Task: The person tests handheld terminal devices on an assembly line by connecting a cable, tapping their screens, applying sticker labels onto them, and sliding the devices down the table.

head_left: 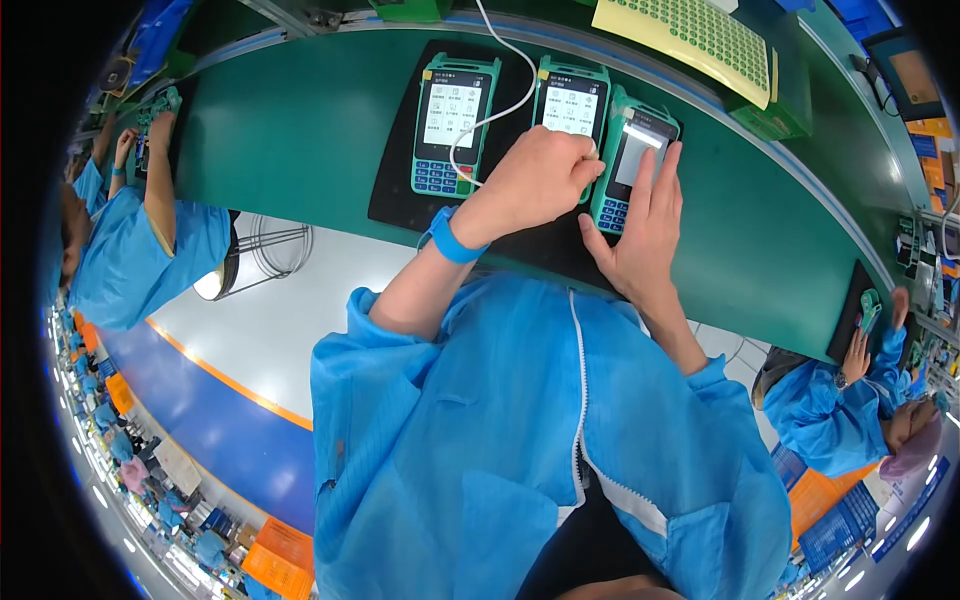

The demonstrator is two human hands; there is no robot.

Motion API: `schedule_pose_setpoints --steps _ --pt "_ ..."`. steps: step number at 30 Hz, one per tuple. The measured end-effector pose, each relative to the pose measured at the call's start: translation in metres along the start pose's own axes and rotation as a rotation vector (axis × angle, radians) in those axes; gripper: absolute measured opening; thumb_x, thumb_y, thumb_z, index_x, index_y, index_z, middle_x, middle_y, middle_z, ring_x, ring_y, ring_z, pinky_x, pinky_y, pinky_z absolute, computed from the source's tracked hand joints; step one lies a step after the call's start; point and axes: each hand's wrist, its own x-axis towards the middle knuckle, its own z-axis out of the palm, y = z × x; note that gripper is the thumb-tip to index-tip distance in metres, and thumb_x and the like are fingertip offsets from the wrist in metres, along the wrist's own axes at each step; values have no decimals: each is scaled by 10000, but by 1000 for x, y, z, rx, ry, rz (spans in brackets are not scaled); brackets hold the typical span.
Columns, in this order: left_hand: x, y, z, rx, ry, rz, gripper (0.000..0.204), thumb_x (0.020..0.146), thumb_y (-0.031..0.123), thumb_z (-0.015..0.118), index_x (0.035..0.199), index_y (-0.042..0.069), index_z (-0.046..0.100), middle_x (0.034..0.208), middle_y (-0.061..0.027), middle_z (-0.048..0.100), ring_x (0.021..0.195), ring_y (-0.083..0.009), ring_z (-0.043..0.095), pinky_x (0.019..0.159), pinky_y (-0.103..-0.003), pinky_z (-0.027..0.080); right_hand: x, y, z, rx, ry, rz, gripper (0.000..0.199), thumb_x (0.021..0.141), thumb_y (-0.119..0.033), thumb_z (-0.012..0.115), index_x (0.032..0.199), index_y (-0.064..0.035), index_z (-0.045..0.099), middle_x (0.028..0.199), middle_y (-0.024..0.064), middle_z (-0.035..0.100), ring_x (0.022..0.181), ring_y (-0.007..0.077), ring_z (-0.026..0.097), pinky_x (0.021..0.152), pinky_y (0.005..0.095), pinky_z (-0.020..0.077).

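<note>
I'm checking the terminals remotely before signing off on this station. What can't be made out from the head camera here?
- Middle terminal: its keypad is hidden under the left hand.
- Right terminal: part of its screen and right edge are covered by the right hand.
- Left-hand fingertips: curled under the hand, so contact is unclear.
- Left terminal: screen icons are too small.
- Sticker sheet: cut off by the top edge.

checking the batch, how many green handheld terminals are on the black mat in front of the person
3: left terminal lies untouched; middle terminal is partly under the left hand; right terminal is by the right hand. Co-workers' stations at the edges may hold more.
</note>
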Motion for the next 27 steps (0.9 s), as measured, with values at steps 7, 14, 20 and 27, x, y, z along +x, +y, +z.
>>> schedule_pose_setpoints --steps 7,14,20,27 --pt "-1 -1 -4 -292 -51 -98 229 990 138 624 893 -56 695 596 -121 663 457 -182 633 466 -311 493 2 0 0 85 29 18 1043 822 -379 803 1603 56 266 1641 403 191 1401 582 382 1142 589 358" --pt "1 0 -3 -213 -83 -90 262 1008 174 597 894 -45 682 562 -101 620 429 -159 580 456 -302 448 2 0 0 93 31 28 1052 804 -355 823 1608 45 275 1646 395 194 1403 571 393 1136 576 376" --pt "4 1 -7 -145 -130 -88 311 1005 188 578 842 -64 658 553 -126 619 427 -201 602 448 -327 465 4 1 0 170 68 47 1033 776 -340 845 1595 31 335 1649 372 232 1423 545 402 1133 555 392" --pt "4 1 1 -181 -103 -85 276 1024 167 568 881 -56 646 580 -114 624 439 -180 598 445 -327 460 4 1 2 92 54 19 1036 779 -341 828 1598 39 319 1648 378 216 1400 575 401 1138 572 386"
